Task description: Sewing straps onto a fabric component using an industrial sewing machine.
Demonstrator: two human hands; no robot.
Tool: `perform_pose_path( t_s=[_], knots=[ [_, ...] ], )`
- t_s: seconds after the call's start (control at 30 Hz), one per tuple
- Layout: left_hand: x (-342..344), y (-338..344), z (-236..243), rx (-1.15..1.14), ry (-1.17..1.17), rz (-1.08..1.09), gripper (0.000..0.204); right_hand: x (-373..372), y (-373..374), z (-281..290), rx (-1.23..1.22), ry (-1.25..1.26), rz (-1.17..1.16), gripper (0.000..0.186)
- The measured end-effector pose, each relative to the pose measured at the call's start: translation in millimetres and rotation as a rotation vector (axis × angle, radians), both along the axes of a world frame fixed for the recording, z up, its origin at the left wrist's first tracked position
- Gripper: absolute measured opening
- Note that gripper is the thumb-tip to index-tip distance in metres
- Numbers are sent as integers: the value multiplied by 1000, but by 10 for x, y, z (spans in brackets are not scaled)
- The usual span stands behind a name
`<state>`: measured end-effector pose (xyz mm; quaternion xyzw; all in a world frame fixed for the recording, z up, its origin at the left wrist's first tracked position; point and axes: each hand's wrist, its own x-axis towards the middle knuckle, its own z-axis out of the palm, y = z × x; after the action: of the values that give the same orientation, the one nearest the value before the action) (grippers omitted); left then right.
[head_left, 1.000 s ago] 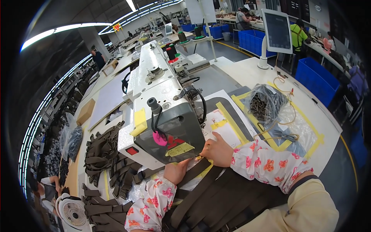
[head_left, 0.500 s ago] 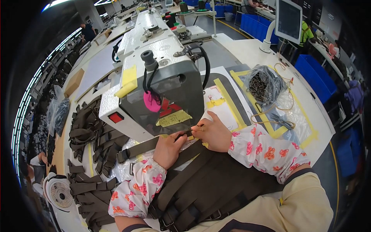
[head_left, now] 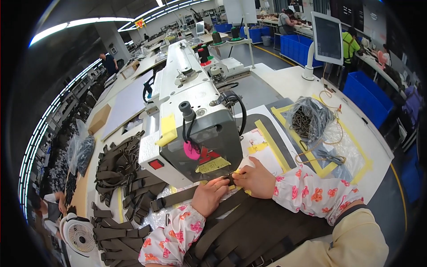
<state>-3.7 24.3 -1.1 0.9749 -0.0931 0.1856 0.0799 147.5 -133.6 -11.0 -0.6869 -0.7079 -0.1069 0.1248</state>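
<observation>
Both hands meet at the front of a white and grey industrial sewing machine (head_left: 187, 100). My left hand (head_left: 209, 196) pinches a dark brown webbing strap (head_left: 178, 197), which runs out leftward to a metal buckle (head_left: 155, 205). Close beside it, my right hand (head_left: 255, 179) has its fingertips pressed together on the strap's other end, right under the machine head. The fingers and the head partly hide that end. Below the hands lies a large dark brown fabric piece (head_left: 280, 222) with straps and buckles, spread toward my lap.
Heaps of dark straps (head_left: 118, 167) lie left of the machine, near a small white fan (head_left: 80, 236). On the right are a plastic bag of metal rings (head_left: 307, 118), thread snips (head_left: 329, 156) and a screen on a post (head_left: 327, 38). Blue bins (head_left: 367, 93) stand beyond the table.
My view has tilted up, so the machine and table sit lower and further right in the picture. Both hands stay on the strap at the machine head, the left hand's fingers now lying flatter over it.
</observation>
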Motion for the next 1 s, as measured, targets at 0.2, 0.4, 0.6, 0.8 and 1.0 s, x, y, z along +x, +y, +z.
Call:
perform_pose_path(
  t_s=[0.2, 0.4, 0.6, 0.8, 1.0],
  knots=[
    [6, 5, 57, 0, 4, 23, 21, 6, 36, 37, -19, -43, -28, 33],
    [-10, 87, 27, -1, 61, 95, 34, 103, 133, -39, -55, -37, -68, 30],
    [-23, 131, 10, -6, 62, 157, 43, 155, 211, 30, -74, 53, -74, 29],
    [-35, 126, -39, -19, 32, 157, 46, 148, 175, 19, -43, 58, -46, 28],
    [-92, 168, -13, -38, 181, 232, 32, 161, 173, -43, -1, 90, -58, 27]
  ],
)
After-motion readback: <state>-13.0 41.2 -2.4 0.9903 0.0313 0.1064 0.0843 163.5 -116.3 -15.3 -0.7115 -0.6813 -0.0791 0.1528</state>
